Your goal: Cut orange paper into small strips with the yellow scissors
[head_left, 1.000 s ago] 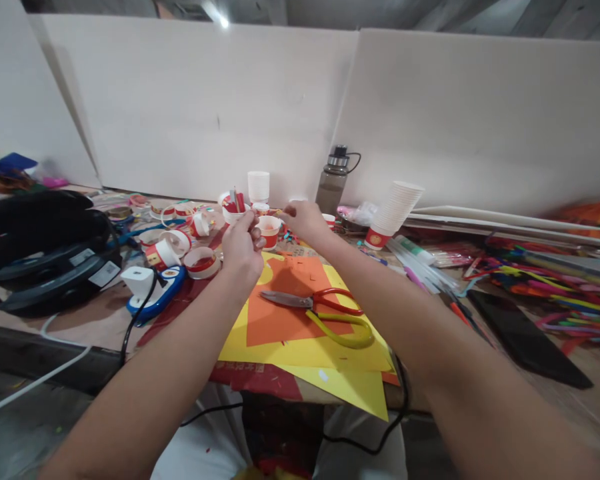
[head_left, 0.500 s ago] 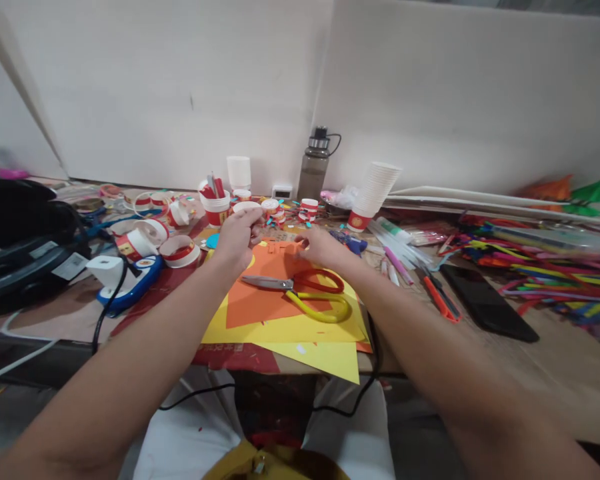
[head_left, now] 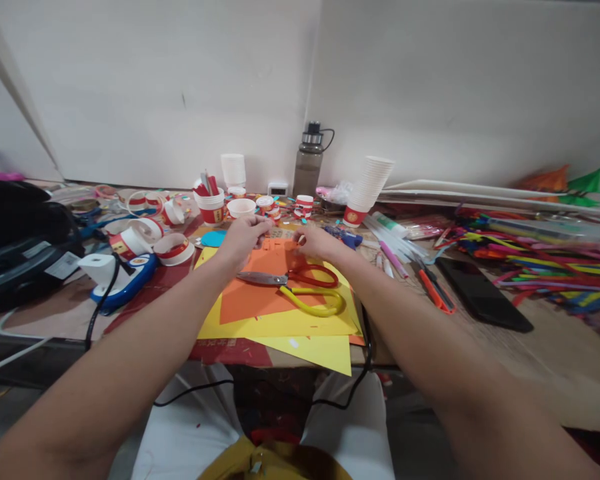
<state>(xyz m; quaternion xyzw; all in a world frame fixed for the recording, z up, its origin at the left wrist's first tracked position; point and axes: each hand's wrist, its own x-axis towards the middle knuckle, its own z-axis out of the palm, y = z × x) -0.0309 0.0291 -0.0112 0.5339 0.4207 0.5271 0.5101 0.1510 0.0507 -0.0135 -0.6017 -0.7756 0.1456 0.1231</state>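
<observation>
My left hand (head_left: 244, 241) is over the far left part of an orange paper sheet (head_left: 253, 300), its fingers bent and drawn together. Across from it, my right hand (head_left: 317, 242) has its fingers curled at the sheet's far right side. Anything inside either hand is too small or hidden to make out. Small cut orange paper strips (head_left: 272, 245) lie between the hands. Scissors (head_left: 286, 281) with one red and one yellow handle rest on the orange sheet just nearer to me, blades pointing left. Yellow paper (head_left: 280, 328) lies underneath.
Behind the hands stand cut paper cup pieces (head_left: 241, 208), a cup of pens (head_left: 211, 208), a bottle (head_left: 309, 163) and stacked paper cups (head_left: 370, 190). A blue power strip (head_left: 130, 283) is left. Rightward lie a utility knife (head_left: 435, 290), a phone (head_left: 483, 293) and pipe cleaners (head_left: 570, 267).
My left hand has shifted a little to the right, towards my right hand, and its fingers reach further forward. My right hand stays nearly in place. The view has moved slightly.
</observation>
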